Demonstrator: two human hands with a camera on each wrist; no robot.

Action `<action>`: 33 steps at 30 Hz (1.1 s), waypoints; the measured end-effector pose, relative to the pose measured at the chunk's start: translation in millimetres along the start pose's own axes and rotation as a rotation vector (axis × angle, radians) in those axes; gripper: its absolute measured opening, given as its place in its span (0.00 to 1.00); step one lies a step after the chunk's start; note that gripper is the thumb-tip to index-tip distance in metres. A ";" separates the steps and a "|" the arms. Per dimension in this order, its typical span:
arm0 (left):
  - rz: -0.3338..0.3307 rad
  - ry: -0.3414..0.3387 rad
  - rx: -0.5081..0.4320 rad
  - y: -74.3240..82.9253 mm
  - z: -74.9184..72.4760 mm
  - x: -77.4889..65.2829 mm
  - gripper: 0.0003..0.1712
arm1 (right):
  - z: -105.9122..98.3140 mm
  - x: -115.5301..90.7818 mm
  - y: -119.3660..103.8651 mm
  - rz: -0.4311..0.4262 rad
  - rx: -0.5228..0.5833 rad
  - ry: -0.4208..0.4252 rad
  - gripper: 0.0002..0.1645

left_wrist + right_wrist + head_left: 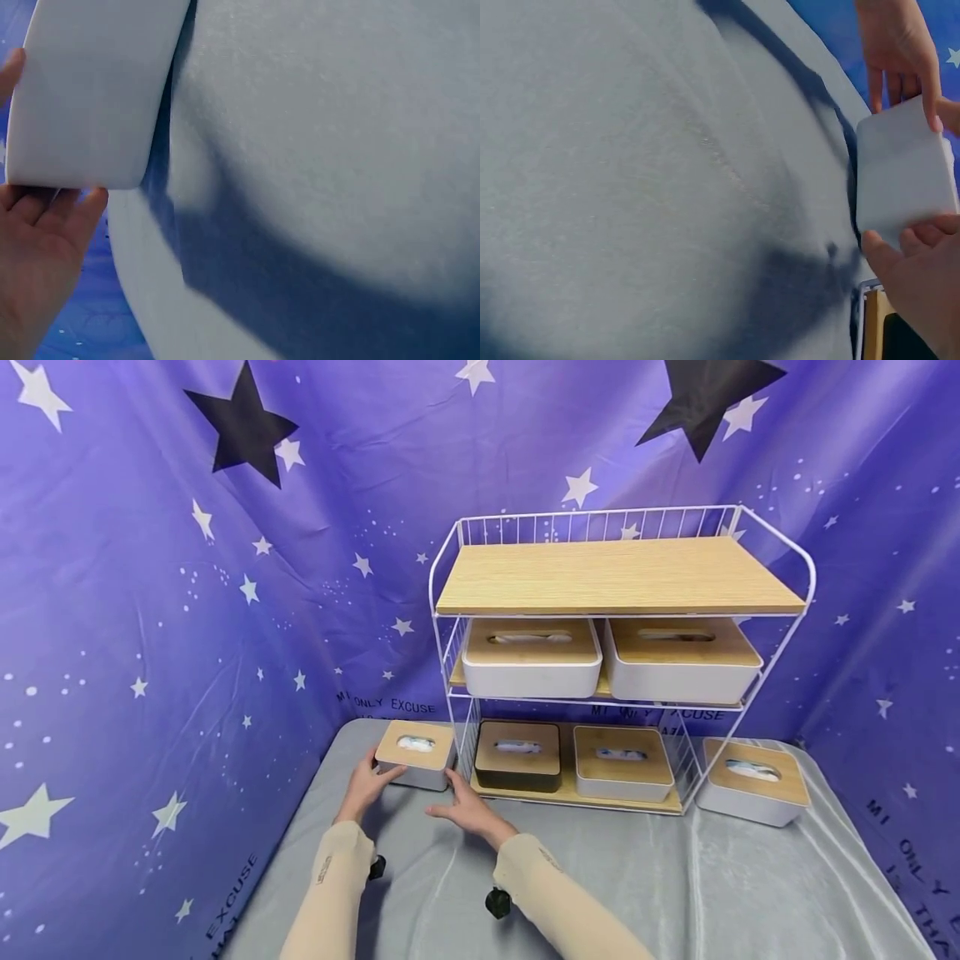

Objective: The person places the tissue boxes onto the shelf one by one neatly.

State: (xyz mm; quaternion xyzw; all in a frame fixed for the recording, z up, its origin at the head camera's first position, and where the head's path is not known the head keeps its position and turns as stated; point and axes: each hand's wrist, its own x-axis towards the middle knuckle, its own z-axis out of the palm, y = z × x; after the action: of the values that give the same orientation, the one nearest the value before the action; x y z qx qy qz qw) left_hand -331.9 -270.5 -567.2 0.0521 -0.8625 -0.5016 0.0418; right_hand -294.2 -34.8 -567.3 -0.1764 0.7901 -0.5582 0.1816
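Grey-covered counter (pixel 750 893): a tissue box (pixel 416 758) sits left of the rack (pixel 618 577), left hand (pixel 366 787) grasping one end, right hand (pixel 471 808) touching the other with relaxed fingers; probably light, stiff, smooth, best held by both ends.

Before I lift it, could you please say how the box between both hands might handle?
The box is probably stiff, given its straight walls. Its smooth sides could be slippery, and its low shape should resist tipping.
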 end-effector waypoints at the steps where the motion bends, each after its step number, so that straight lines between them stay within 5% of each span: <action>1: 0.010 0.013 -0.002 -0.4 -1.4 -3.3 0.47 | 1.0 -1.0 0.6 -0.012 0.017 0.010 0.54; 15: 0.133 0.267 0.030 4.2 -24.6 -62.7 0.35 | 18.5 -13.5 -3.4 -0.308 0.191 0.143 0.35; 23: 0.206 0.437 0.044 19.0 -35.6 -110.3 0.32 | 32.6 -28.7 -27.0 -0.405 0.155 0.348 0.20; 33: 0.471 0.594 -0.095 47.6 -37.5 -140.6 0.33 | 19.6 -66.4 -88.3 -0.573 0.091 0.534 0.13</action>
State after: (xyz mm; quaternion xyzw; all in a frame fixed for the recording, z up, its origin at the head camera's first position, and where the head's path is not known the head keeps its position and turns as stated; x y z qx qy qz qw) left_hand -190.2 -260.8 -510.1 -0.0063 -0.7770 -0.4806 0.4065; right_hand -220.2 -46.6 -483.8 -0.2299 0.7027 -0.6471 -0.1858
